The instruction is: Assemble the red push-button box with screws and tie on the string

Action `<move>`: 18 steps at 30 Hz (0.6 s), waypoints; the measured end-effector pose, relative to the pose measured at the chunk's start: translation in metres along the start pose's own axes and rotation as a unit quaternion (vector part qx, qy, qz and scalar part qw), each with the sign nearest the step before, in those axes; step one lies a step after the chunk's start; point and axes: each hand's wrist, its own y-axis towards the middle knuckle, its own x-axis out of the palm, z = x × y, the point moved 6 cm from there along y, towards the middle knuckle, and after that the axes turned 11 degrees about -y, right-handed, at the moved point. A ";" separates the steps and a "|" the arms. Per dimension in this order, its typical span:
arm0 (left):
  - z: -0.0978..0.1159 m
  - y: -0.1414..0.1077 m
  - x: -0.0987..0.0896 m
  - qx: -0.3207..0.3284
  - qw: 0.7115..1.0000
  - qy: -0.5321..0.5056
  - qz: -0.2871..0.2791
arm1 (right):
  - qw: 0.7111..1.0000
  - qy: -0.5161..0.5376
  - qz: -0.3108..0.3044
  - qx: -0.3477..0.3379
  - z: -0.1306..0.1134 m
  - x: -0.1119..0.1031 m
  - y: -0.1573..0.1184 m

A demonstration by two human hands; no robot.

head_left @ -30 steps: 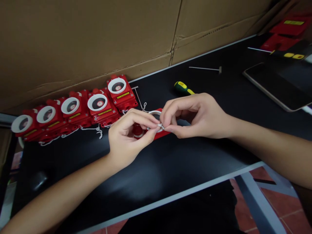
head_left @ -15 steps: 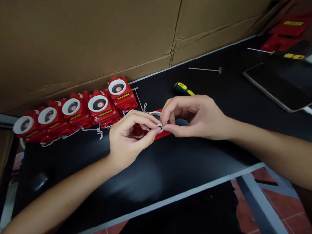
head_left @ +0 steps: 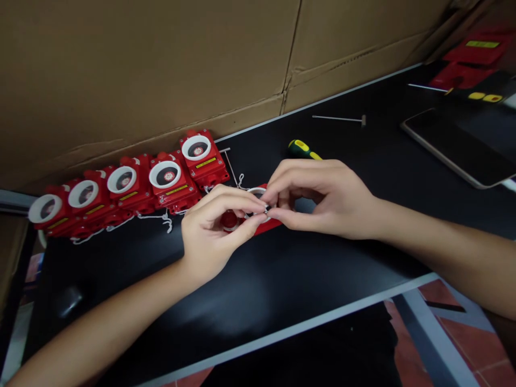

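Small pale metallic piece, pinched at the fingertips over a red unit

Held between the tips of thumb and forefinger of the left hand (head_left: 212,231), and likewise of the right hand (head_left: 328,199): one small metallic piece (head_left: 266,209), pale, mostly hidden by the fingers, exact form impossible to tell. Both hands curved, with fingertips nearly meeting. Directly beneath, partly covered: one red unit (head_left: 269,223) with a white ring and a round red part, lying on a smooth black tabletop (head_left: 245,295) with a pale edge.

To the left, in a slanting row: five glossy red housings (head_left: 212,171), boxy, each with a flared white ring around a dark recess and a yellow label. Along their lower side, white cord (head_left: 168,221), thin and knotted. Beyond the hands: one green-and-yellow screwdriver handle (head_left: 300,149), ribbed; one slim T-shaped metal tool (head_left: 341,118). Behind, creased brown cardboard (head_left: 161,70).
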 end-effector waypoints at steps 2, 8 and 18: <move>0.001 0.000 0.000 0.005 1.000 0.008 -0.003 | 1.000 -0.023 0.002 -0.016 -0.003 -0.001 0.001; 0.004 0.001 -0.001 0.009 0.999 0.040 -0.010 | 0.991 -0.106 0.001 -0.081 -0.008 -0.001 -0.001; 0.002 0.002 -0.001 0.010 1.000 -0.005 -0.008 | 0.970 -0.190 0.051 -0.144 -0.018 0.000 -0.007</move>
